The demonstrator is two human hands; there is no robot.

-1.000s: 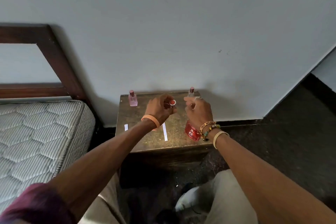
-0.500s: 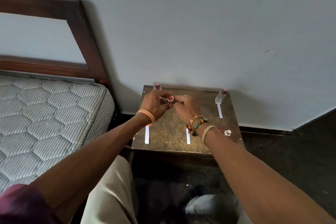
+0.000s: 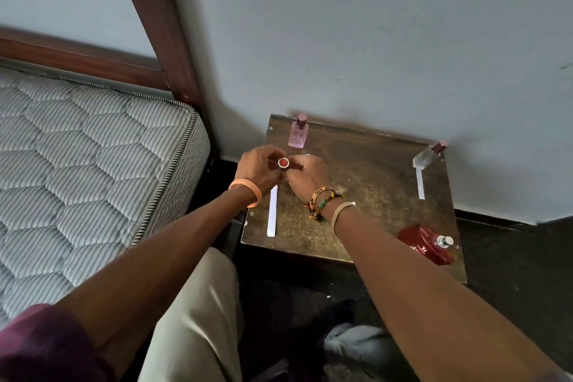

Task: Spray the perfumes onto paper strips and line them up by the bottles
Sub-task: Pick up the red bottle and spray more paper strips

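1. Over the side table (image 3: 366, 170), both forearms are reaching forward, wrists close together.
2. The left hand (image 3: 259, 169) and right hand (image 3: 310, 178) are gripping the red cap (image 3: 283, 163) with curled fingers.
3. The red bottle (image 3: 423, 245) is sitting uncapped at the near-right corner.

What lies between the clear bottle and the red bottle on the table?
One white paper strip, close to the clear bottle; the rest up to the red bottle is bare tabletop. Head view.
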